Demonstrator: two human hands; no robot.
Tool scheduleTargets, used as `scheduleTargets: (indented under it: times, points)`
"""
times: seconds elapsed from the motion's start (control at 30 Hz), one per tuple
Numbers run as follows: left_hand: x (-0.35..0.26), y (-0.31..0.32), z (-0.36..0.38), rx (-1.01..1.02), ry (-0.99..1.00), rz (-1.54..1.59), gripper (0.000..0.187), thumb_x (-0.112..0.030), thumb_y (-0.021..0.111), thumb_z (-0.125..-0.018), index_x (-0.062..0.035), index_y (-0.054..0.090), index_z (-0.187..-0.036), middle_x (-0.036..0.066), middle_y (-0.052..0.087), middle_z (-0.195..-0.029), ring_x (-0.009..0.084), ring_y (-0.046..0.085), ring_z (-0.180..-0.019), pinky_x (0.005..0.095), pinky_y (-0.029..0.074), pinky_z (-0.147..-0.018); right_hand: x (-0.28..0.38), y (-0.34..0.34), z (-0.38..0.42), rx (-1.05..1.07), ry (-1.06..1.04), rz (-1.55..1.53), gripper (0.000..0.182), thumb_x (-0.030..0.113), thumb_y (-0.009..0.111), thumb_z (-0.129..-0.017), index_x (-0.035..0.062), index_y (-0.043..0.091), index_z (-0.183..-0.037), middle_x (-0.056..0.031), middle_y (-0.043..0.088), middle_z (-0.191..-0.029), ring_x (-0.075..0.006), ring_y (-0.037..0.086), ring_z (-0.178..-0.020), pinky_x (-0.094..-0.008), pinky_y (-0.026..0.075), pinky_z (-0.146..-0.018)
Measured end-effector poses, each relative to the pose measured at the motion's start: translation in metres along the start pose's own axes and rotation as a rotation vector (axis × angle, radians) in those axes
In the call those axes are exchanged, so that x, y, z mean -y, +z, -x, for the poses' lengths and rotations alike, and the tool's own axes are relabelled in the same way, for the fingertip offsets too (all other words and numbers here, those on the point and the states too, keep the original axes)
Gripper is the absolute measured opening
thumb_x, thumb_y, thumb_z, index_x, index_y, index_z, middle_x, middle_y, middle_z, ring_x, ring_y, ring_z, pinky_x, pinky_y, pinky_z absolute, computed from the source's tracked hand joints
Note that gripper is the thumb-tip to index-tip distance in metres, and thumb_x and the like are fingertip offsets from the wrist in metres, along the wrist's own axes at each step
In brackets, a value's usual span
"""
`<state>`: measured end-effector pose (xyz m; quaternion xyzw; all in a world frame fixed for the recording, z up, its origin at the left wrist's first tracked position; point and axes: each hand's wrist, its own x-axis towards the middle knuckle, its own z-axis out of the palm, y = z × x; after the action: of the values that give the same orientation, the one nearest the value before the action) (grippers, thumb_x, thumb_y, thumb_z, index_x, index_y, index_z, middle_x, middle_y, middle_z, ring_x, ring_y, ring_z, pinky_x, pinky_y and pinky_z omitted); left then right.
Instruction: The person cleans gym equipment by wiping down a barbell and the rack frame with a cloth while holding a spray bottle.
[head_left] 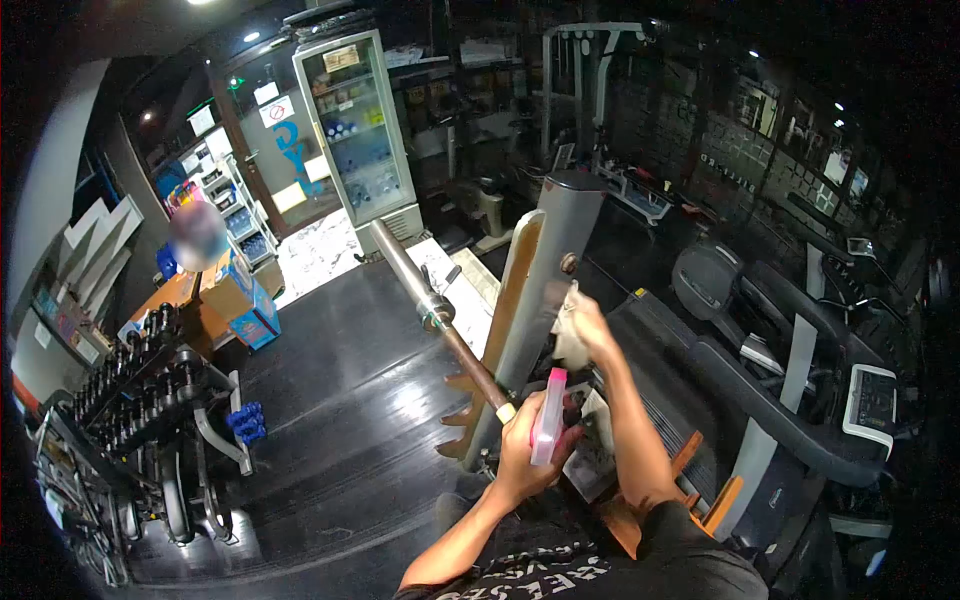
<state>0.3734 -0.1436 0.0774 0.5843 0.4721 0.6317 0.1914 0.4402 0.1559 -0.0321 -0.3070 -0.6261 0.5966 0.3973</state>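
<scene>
My left hand (527, 445) is wrapped around a pink and translucent plastic bottle (547, 428), close to the lower end of a metal barbell (465, 358). In my right hand (588, 328) is a crumpled pale cloth (570, 340), bunched against the right side of a grey upright post (560, 235). A dark round knob (569, 264) sits on that post just above the cloth. The barbell slants across the post's left side, near the rack's brown hooks (458, 415). My right fingers are partly hidden by the cloth.
Treadmills (790, 420) stand close on my right. A dumbbell rack (150, 400) is at the left, with blue dumbbells (246, 422) on the floor beside it. Farther back are a cardboard box (240, 300), a glass-door fridge (360, 130) and a blurred figure (198, 235).
</scene>
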Motion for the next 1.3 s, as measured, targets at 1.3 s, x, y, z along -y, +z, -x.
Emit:
scheduleTargets:
  times: [1.3]
  points:
    - [0.001,-0.002,0.005,-0.095,0.007,0.036,0.039,0.001,0.07,-0.075,-0.0015,0.055,-0.111,0.004,0.058,-0.075,0.0119,0.054,-0.061,0.0251,0.045,-0.06,0.037,0.051,0.011,-0.439,-0.519,-0.109,0.05,0.018,0.046,-0.098,-0.0018,0.03,-0.141,-0.0108,0.041,-0.141,-0.0195,0.041,-0.127,-0.0295,0.03,-0.105]
